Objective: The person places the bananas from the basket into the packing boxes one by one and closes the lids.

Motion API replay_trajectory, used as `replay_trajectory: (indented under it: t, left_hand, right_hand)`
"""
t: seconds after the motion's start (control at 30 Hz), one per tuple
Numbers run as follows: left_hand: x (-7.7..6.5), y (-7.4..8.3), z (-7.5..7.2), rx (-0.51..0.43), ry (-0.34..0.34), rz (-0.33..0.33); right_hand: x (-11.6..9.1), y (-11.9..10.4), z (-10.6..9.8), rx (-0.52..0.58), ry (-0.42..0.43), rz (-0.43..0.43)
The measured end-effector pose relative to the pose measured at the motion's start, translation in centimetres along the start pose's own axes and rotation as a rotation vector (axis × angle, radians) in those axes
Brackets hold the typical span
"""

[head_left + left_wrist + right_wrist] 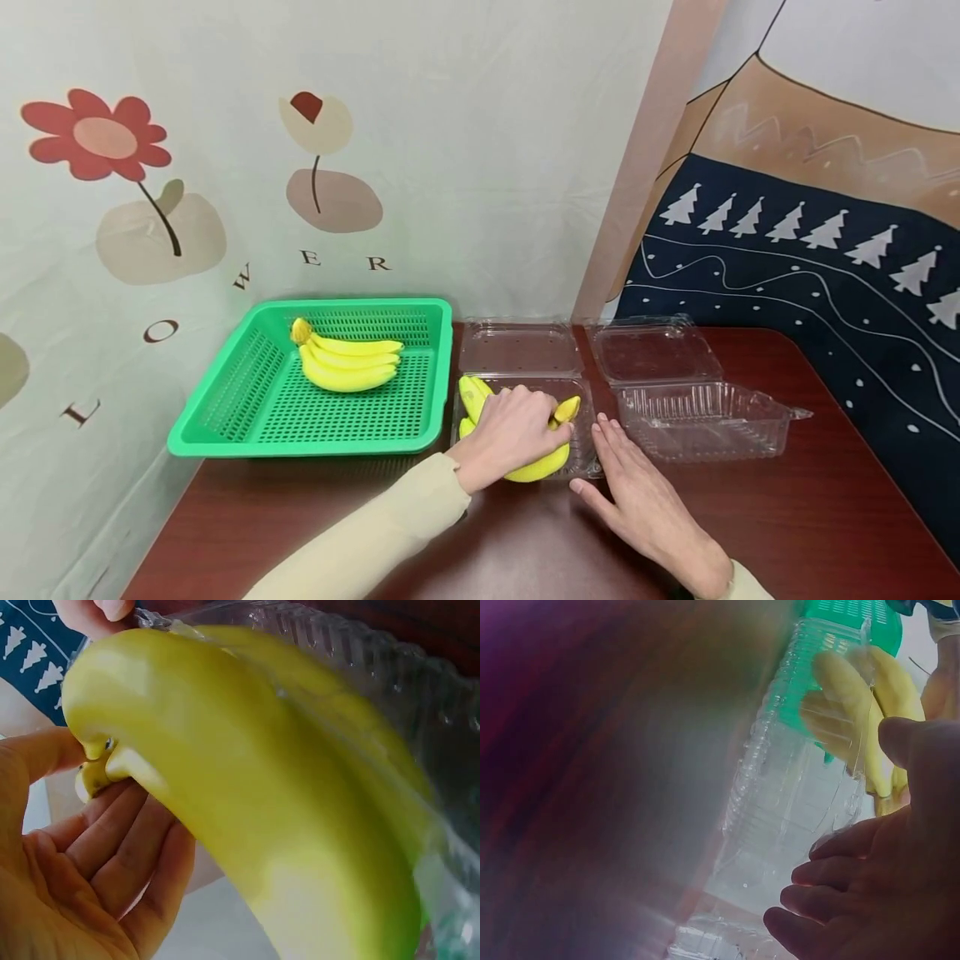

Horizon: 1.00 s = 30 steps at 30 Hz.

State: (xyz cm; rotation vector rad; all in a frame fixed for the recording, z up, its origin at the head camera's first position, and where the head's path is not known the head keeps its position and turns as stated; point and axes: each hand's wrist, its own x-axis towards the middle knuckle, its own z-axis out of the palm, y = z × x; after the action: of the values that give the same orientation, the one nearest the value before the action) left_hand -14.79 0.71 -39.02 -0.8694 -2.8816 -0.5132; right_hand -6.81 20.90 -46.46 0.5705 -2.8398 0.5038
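Note:
My left hand [512, 429] reaches over a bunch of yellow bananas [542, 467] and grips it near the stem. In the left wrist view, thumb and fingers close around the stem end, and a large banana [232, 765] fills the middle. The bunch sits within the base of a clear plastic clamshell box [583, 437], whose wall shows in front of the bananas in the right wrist view. My right hand [647, 502] lies along the box's right side, its fingers nearly straight, fingertips right at the wall in the right wrist view [847, 877].
To the left stands a green basket [307, 451] with another bunch of bananas [348, 367] in it. A second clear clamshell box [705, 433] stands open on the right, its lid [656, 354] folded back. The first box's lid [520, 350] leans back toward the wall.

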Motion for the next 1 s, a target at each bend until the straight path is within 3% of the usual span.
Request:
replay_trajectory:
  t: [0.4,0.6,0.7,0.83,1.0]
  left_hand:
    - [2.0,0.0,1.6,-0.011,-0.122,-0.100]
    - [2.2,-0.4,2.2,0.022,-0.138,-0.113]
    - [1.6,-0.8,2.1,0.058,-0.119,-0.075]
    - [0.1,-1.5,1.6,0.150,-0.073,0.028]
    - [-2.2,-2.6,1.3,0.180,-0.136,0.071]
  right_hand:
    - [-0.1,0.0,0.1,-0.004,-0.024,-0.012]
    - [-0.1,0.1,0.1,0.000,-0.024,-0.027]
    - [0.0,0.1,0.1,0.003,-0.039,-0.018]
    - [0.0,0.2,0.0,0.005,-0.049,-0.014]
    - [-0.2,0.2,0.0,0.006,-0.068,0.005]
